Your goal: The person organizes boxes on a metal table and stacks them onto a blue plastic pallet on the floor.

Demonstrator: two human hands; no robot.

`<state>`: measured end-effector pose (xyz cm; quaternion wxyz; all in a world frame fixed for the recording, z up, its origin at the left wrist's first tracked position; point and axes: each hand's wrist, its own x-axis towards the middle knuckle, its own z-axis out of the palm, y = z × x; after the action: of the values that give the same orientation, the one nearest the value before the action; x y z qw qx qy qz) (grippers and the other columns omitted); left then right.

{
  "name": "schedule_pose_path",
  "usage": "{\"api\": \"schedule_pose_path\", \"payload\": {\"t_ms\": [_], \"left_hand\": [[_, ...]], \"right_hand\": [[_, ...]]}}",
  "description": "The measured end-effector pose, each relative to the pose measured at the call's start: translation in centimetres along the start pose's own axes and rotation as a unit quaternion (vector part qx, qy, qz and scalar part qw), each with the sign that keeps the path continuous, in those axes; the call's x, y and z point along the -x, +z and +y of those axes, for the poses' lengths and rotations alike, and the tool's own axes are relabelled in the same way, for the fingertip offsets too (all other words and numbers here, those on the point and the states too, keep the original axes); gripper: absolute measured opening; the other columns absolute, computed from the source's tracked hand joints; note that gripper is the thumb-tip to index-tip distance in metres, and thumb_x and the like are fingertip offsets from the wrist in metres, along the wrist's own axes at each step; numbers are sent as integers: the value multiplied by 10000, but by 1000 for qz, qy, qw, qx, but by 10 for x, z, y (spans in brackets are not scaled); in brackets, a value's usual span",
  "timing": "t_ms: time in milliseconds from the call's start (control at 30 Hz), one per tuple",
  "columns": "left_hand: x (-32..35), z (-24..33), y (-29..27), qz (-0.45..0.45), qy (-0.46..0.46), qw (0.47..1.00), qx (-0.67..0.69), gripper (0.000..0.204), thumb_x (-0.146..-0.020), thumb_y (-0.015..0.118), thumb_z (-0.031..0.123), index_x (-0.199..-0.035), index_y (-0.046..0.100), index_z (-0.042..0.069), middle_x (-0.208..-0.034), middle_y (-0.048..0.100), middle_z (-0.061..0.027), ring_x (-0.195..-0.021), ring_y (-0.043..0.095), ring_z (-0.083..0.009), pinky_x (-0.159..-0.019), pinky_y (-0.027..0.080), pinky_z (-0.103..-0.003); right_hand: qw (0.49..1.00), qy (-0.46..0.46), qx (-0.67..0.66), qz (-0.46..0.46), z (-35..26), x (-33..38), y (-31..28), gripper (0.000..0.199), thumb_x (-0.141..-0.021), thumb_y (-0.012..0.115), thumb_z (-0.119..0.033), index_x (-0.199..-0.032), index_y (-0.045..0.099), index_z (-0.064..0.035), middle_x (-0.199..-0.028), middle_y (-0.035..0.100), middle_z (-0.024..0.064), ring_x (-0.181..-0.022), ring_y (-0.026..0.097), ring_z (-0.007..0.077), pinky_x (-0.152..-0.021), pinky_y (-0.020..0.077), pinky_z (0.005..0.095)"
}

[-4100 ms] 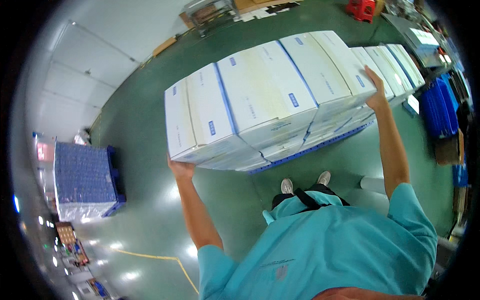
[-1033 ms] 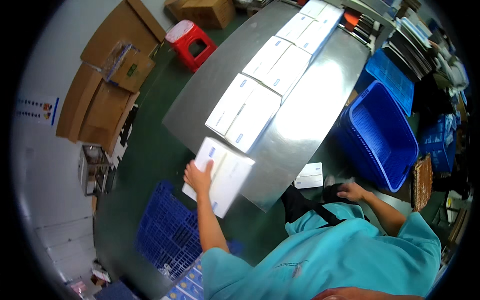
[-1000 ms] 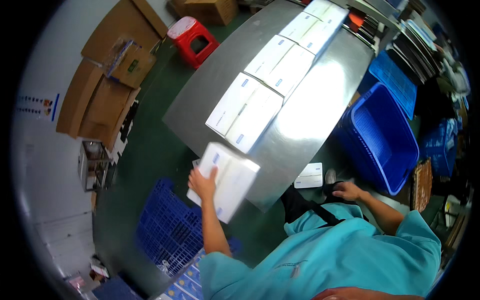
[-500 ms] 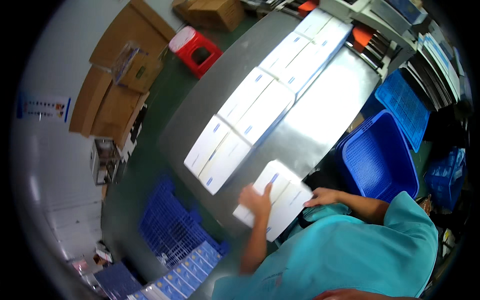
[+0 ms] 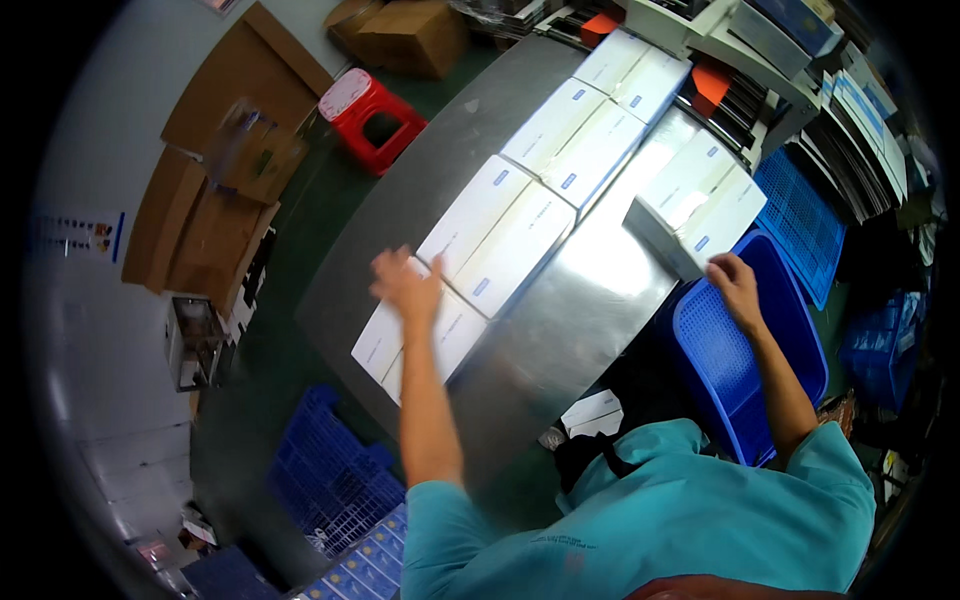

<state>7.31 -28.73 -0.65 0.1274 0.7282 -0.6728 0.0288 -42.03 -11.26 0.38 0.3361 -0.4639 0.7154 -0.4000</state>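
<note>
My left hand (image 5: 408, 285), a little blurred, is over the nearest pair of white boxes (image 5: 455, 340) at the row's near end. Its fingers are apart and nothing shows in them. At the table's right side, my right hand (image 5: 737, 290) has its fingers curled against the near corner of another pair of white boxes (image 5: 705, 195). That pair lies side by side with a blue mark on each box, apart from the row. The row of paired white boxes (image 5: 500, 225) runs up the grey metal table (image 5: 540, 350). The right fingertips are partly hidden at the box edge.
A blue basket (image 5: 715, 345) stands beside the table at right, near a machine with rollers (image 5: 745, 110). A red stool (image 5: 370, 120) and cardboard (image 5: 235, 110) are at the far left. A blue plastic pallet (image 5: 325, 470) lies at lower left. White boxes (image 5: 593, 412) sit below the table's near edge.
A pair of white boxes that both hands held near my body has moved away to the table's right side with my right hand. My left hand let go and moved left to the row.
</note>
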Motion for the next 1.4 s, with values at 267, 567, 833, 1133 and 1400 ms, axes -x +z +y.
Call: {"api": "schedule_pose_path", "payload": {"t_ms": [267, 567, 833, 1133, 1400], "left_hand": [[180, -142, -32, -1, -112, 993, 40, 532, -853, 606, 404, -1067, 513, -75, -1004, 535, -262, -950, 495, -424, -846, 401, -482], [379, -157, -93, 42, -402, 908, 108, 500, -855, 615, 336, -1075, 510, -100, -1039, 507, -283, -999, 467, -450, -895, 379, -502], [376, -147, -104, 63, -460, 878, 118, 475, -878, 596, 315, -1089, 514, -104, -1030, 511, -276, -988, 489, -435, -862, 408, -486], [359, -90, -75, 19, -517, 855, -49, 475, -947, 457, 392, -967, 494, -81, -943, 497, -252, -883, 510, -427, -756, 428, -492], [340, -83, -64, 29, -536, 842, -48, 476, -942, 479, 375, -1061, 483, -86, -1014, 503, -257, -937, 508, -422, -791, 429, -482]], "right_hand": [[860, -381, 264, -214, -142, -65, 239, 422, -828, 639, -257, -1175, 557, -31, -1232, 523, 206, -1095, 533, 354, -933, 442, 398], [815, -361, 438, -115, -177, -23, 407, 827, -792, 522, -633, -1368, 384, -57, -1411, 384, 158, -1352, 287, 343, -1075, 128, 637], [645, -535, 225, -497, -170, 78, 322, 746, -769, 589, -587, -1282, 501, -54, -1262, 516, 161, -1278, 406, 334, -1057, 110, 665], [750, -426, 467, -193, -161, -185, 264, 553, -848, 576, -400, -1304, 471, -107, -1385, 409, 153, -1311, 340, 341, -1062, 208, 612], [777, -330, 509, -169, -132, -190, 247, 627, -904, 350, -591, -1398, 397, -207, -1506, 281, 32, -1418, 155, 286, -1085, 73, 647]]}}
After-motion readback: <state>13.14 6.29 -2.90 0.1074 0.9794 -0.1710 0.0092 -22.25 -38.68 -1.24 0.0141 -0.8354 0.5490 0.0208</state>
